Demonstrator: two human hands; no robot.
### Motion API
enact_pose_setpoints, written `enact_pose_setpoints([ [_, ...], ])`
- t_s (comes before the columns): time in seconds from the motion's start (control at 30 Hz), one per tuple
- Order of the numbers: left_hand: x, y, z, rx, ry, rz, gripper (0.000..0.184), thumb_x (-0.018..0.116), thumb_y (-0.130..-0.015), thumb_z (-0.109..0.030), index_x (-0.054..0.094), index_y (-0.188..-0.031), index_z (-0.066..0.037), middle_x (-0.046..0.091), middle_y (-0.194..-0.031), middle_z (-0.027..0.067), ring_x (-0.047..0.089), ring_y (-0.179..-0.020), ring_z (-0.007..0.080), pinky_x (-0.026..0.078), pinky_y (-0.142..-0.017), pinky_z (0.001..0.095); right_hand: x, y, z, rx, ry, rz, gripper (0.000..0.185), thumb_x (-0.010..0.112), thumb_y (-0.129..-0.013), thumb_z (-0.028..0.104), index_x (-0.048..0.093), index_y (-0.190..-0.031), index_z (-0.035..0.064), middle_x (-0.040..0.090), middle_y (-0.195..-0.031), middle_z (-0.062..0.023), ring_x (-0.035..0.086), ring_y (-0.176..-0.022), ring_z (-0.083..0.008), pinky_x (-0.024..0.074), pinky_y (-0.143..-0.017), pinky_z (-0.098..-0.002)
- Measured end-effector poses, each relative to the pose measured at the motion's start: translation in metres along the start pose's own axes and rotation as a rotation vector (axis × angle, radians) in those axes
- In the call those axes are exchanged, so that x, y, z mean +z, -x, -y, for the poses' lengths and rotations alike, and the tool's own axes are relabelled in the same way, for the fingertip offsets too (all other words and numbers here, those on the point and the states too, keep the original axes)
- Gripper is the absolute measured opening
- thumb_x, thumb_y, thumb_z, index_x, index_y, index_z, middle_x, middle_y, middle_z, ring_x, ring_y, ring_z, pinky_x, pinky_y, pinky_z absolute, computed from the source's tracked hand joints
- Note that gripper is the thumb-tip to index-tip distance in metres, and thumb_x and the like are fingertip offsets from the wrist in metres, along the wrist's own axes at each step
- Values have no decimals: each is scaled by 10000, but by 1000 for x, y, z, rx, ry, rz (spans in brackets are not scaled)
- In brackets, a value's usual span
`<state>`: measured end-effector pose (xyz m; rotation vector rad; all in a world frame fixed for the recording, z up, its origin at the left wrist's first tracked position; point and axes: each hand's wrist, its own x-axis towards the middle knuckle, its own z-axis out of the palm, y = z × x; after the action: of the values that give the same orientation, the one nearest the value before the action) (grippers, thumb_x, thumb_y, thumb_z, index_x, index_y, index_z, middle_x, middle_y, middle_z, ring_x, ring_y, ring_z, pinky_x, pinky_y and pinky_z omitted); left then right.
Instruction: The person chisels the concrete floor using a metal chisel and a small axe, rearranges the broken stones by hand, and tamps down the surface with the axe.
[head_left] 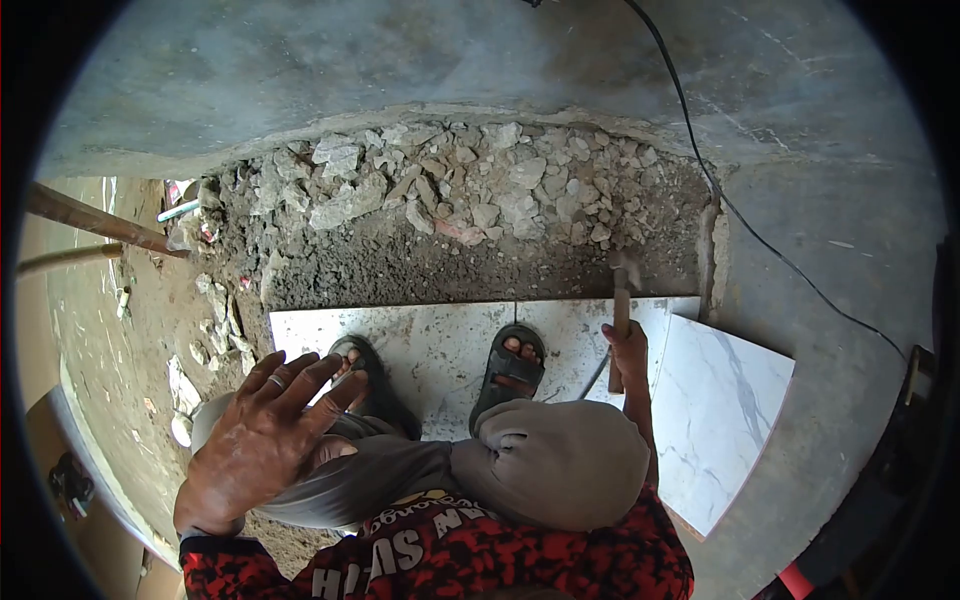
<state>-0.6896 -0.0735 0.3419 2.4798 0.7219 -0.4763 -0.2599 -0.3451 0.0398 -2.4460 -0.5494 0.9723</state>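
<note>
My left hand (265, 435) is raised over my left knee, palm down, with its fingers apart and a ring on one finger; nothing is in it. Wrapped round the wooden handle of a hammer (621, 310) is my right hand (628, 350), beside my right knee. The hammer's head points away from me, at the edge of the dirt. Both my sandalled feet rest on white, dirt-speckled tiles (440, 330). Beyond the tiles' far edge lies a strip of dark soil (400, 265) with broken stones (520, 180) along its far side.
A marbled white tile (722, 400) lies at an angle on the right. A black cable (740, 215) runs down the grey concrete (830, 220). Wooden poles (105, 220) reach in from the left, near rubble (222, 320) and litter.
</note>
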Motion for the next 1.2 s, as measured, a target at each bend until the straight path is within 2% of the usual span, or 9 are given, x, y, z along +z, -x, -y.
enact_pose_setpoints([
  [0.2,2,-5,0,-26,15,6,608,608,-794,-474,514,-1291,-136,548,-1260,132,556,-1117,356,398,-1024,489,21,29,128,-168,-728,-297,582,684,-854,144,359,-1317,5,594,-932,-110,604,-667,-158,521,-550,-310],
  [0.3,-2,-8,-3,-12,-15,-6,610,613,-795,-471,512,-1295,-136,552,-1252,131,548,-1126,361,397,-1028,481,105,-20,83,-538,-35,-552,809,711,-828,344,222,-1396,37,629,-994,-265,623,-924,-450,492,-814,-496],
  [0.37,-3,-8,-7,37,3,-17,611,626,-793,-459,512,-1299,-138,553,-1253,128,537,-1141,364,394,-1033,476,127,-18,103,-237,215,37,761,693,-830,348,277,-1379,25,613,-1027,-324,587,-1011,-485,483,-828,-496],
  [0.47,-2,-10,-7,45,5,1,614,631,-791,-449,505,-1305,-139,551,-1259,128,534,-1150,355,389,-1037,476,104,-35,139,-375,250,241,683,645,-849,361,349,-1365,26,609,-1043,-319,573,-1012,-487,470,-868,-481],
  [0.6,3,-1,2,-31,27,24,618,634,-791,-440,494,-1312,-138,551,-1257,131,537,-1147,350,387,-1039,477,76,-14,143,-641,67,-205,610,664,-851,216,356,-1335,8,603,-1051,-301,591,-982,-484,474,-831,-488],
  [0.73,2,-1,7,-73,35,-5,609,629,-792,-439,492,-1304,-138,546,-1262,134,538,-1148,343,388,-1038,480,84,-9,119,-643,-16,-233,615,646,-851,142,296,-1342,16,598,-1023,-304,604,-943,-481,481,-780,-510],
  [0.83,-3,-3,2,-29,7,-16,602,622,-788,-444,501,-1293,-139,542,-1267,132,538,-1149,338,385,-1039,488,100,-35,101,-327,255,277,582,622,-872,191,289,-1325,39,604,-947,-325,595,-879,-513,487,-727,-529],
  [1.13,-1,2,4,-54,36,-15,604,631,-781,-429,505,-1300,-148,550,-1261,131,544,-1145,333,389,-1039,482,101,-37,117,-714,67,-281,501,606,-876,194,369,-1266,-12,608,-917,-297,606,-847,-490,489,-742,-493],
  [1.2,-3,1,2,-48,12,-24,605,633,-782,-432,508,-1293,-133,550,-1260,133,545,-1145,331,389,-1034,491,100,-53,108,-340,460,223,485,592,-876,183,373,-1267,-3,611,-922,-288,613,-853,-478,488,-740,-493],
])
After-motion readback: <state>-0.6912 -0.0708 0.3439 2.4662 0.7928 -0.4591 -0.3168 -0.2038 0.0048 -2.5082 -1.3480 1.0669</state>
